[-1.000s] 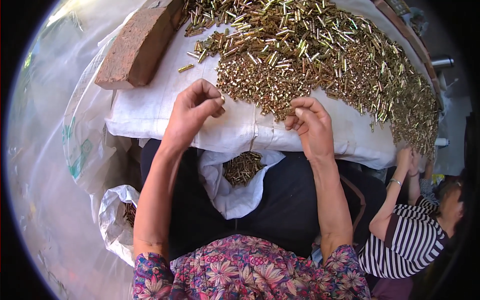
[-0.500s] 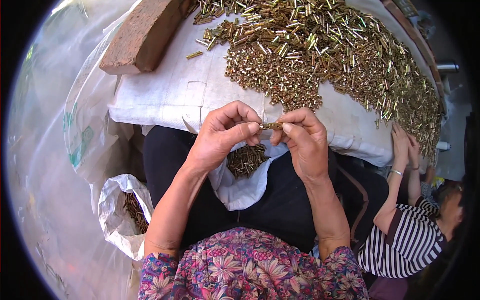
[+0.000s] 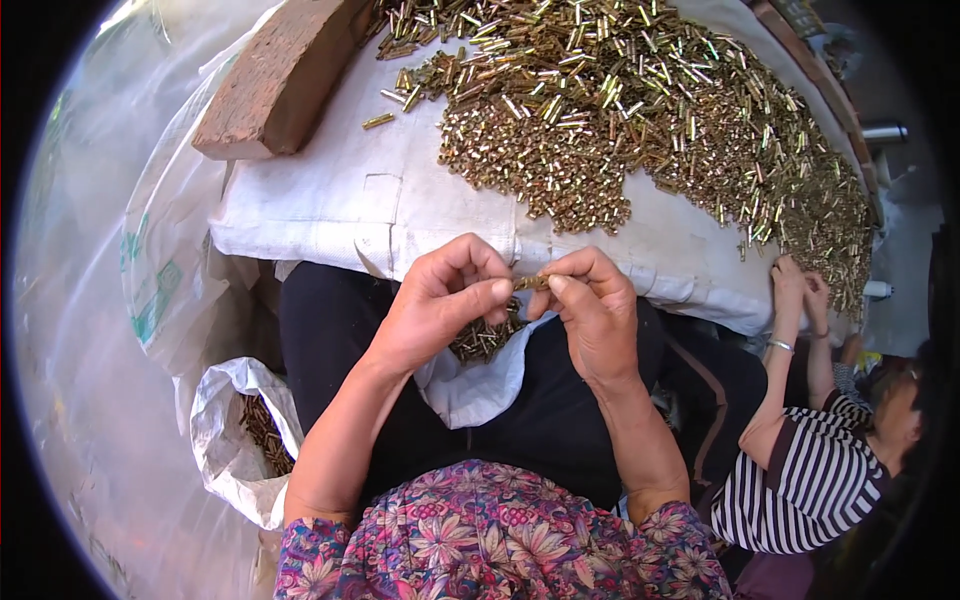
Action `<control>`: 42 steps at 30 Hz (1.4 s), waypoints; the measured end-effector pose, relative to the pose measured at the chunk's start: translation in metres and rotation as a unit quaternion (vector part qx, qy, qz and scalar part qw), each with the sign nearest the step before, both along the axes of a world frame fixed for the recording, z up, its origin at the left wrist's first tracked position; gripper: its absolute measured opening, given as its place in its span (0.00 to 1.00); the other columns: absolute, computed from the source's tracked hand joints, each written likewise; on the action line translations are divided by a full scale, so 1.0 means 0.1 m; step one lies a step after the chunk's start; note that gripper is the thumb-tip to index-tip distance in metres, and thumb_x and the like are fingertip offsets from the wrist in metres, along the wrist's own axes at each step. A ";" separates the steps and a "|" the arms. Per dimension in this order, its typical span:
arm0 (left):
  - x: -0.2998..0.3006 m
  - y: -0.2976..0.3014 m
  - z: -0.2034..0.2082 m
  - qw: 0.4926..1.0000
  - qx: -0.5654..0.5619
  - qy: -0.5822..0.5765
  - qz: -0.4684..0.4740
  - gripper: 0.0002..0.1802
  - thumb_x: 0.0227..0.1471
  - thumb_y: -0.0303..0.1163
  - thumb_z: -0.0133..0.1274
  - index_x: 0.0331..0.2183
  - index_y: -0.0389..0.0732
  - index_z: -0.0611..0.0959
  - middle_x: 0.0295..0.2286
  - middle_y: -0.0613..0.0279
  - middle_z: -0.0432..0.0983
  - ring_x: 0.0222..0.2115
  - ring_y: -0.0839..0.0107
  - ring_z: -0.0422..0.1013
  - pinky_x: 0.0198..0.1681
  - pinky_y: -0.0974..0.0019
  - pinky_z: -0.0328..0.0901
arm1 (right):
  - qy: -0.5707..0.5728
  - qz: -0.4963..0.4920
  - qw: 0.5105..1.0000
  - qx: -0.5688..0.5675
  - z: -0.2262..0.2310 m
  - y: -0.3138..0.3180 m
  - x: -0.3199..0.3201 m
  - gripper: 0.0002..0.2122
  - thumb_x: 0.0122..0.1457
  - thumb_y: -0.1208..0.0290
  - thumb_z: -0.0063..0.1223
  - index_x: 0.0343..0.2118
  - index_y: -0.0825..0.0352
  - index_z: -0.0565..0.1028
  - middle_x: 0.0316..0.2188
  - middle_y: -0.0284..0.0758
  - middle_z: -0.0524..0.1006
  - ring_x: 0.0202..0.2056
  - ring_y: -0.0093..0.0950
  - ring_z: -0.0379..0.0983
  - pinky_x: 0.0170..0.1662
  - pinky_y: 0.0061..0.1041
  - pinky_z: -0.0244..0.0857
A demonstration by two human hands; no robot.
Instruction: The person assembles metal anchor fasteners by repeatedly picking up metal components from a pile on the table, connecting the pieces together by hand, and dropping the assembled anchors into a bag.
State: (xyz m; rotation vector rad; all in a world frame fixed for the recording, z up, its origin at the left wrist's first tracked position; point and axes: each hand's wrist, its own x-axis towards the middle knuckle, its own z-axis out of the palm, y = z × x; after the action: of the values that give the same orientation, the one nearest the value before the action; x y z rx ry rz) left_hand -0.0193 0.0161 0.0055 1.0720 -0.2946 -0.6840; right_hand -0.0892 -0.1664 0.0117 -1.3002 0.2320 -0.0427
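Between my two hands, over my lap, is a small brass-coloured metal sleeve (image 3: pixel 530 283). My left hand (image 3: pixel 440 305) pinches its left end between thumb and index finger. The right hand (image 3: pixel 597 315) grips the other end in the same way, so the fingertips cover both ends. Just below the hands, an open white bag (image 3: pixel 478 398) rests between my legs, partly filled with similar metal pieces (image 3: pixel 483 338). Beyond them, on a white cloth-covered surface (image 3: pixel 440 210), lie a heap of short nut-like pieces (image 3: pixel 540 165) and a larger pile of slender sleeves (image 3: pixel 690 100).
A reddish brick (image 3: pixel 275 90) lies at the far left of the surface. Another white bag (image 3: pixel 215 430) with metal pieces stands left of my legs. At the right, a co-worker in a striped shirt (image 3: pixel 805 480) has both hands (image 3: pixel 797 285) at the pile's edge.
Both my hands have come down toward my lap with the sleeve still pinched between them. The whole view has shifted slightly. The co-worker's hands remain at the pile.
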 end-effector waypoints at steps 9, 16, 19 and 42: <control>-0.15 -0.04 -0.16 0.979 -0.171 0.073 -0.083 0.11 0.58 0.31 0.52 0.40 0.34 0.77 0.30 0.59 0.77 0.28 0.75 0.74 0.34 0.70 0.71 | 0.010 0.026 0.986 0.163 0.07 0.07 -0.16 0.05 0.61 0.80 0.42 0.36 0.72 0.71 0.30 0.41 0.77 0.27 0.26 0.74 0.34 0.27 0.71; -0.19 -0.11 -0.21 0.983 -0.162 0.066 -0.062 0.10 0.58 0.31 0.53 0.38 0.35 0.77 0.28 0.61 0.77 0.26 0.77 0.72 0.32 0.72 0.69 | -0.007 0.007 0.999 0.046 0.02 0.07 -0.25 0.04 0.60 0.79 0.45 0.36 0.73 0.71 0.30 0.40 0.76 0.29 0.26 0.74 0.36 0.25 0.70; -0.15 -0.01 -0.22 0.986 -0.122 0.085 -0.068 0.09 0.57 0.30 0.53 0.38 0.36 0.77 0.25 0.64 0.76 0.24 0.78 0.71 0.29 0.74 0.67 | 0.032 0.075 0.997 0.017 0.05 -0.12 -0.17 0.06 0.60 0.77 0.49 0.37 0.73 0.73 0.31 0.38 0.77 0.31 0.25 0.74 0.37 0.24 0.70; 1.00 -0.04 -0.24 0.719 0.532 -0.416 0.163 0.09 0.50 0.33 0.54 0.34 0.40 0.79 0.32 0.55 0.76 0.33 0.55 0.74 0.36 0.57 0.67 | -0.099 -0.076 0.888 -0.444 -0.07 -0.92 1.31 0.06 0.59 0.73 0.52 0.38 0.67 0.74 0.28 0.30 0.74 0.25 0.17 0.68 0.29 0.19 0.62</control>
State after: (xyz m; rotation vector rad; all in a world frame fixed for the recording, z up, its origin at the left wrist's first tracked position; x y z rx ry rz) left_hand 0.0809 0.0122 -0.0186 2.4835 -0.4725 0.0926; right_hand 0.0417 -0.2580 0.0046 -2.1736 0.1339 -0.4590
